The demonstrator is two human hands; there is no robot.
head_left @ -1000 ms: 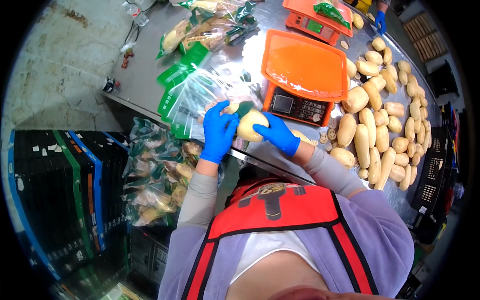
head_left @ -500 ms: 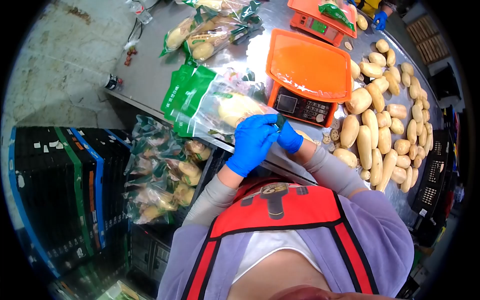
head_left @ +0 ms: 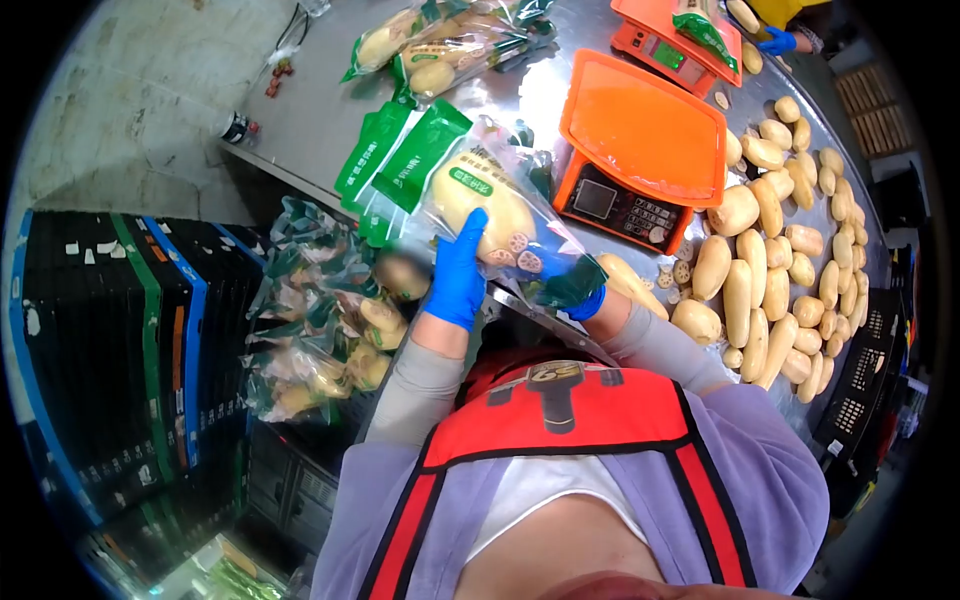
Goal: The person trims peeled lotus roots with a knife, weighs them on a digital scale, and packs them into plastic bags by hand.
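Head view: clear bag [head_left: 472,182] is up at the near edge of the steel counter [head_left: 308,112], with a lotus root [head_left: 500,222] inside it, lying slantwise. Holed slice shapes show near the root's lower end; print or real cuts, can't tell. Bag lies just left of the near orange scale [head_left: 645,130], not on it.

Left hand [head_left: 458,275]: thumb laid over the front of the bag, fingers out of sight under it. Grip reads as closed round bag and root together, about as wide as the root. Right hand [head_left: 584,297]: at the bag's dark-green end, partly seen through film. Inside the bag or behind it, can't tell; finger spread can't be read either.

My read: step in hand is bagging, root in, bag end not yet squared up. Next move calls for left grip holding the root's weight while the right straightens that end and comes clear of the film. Watch for film snagging on the glove, or the root sliding back out if that end is the mouth.

Around it: green-topped bags [head_left: 372,165] flat just beyond the held one, filled packs [head_left: 465,52] at the far side, more packs [head_left: 310,350] piled left of the person, loose roots [head_left: 757,262] right of the scale.
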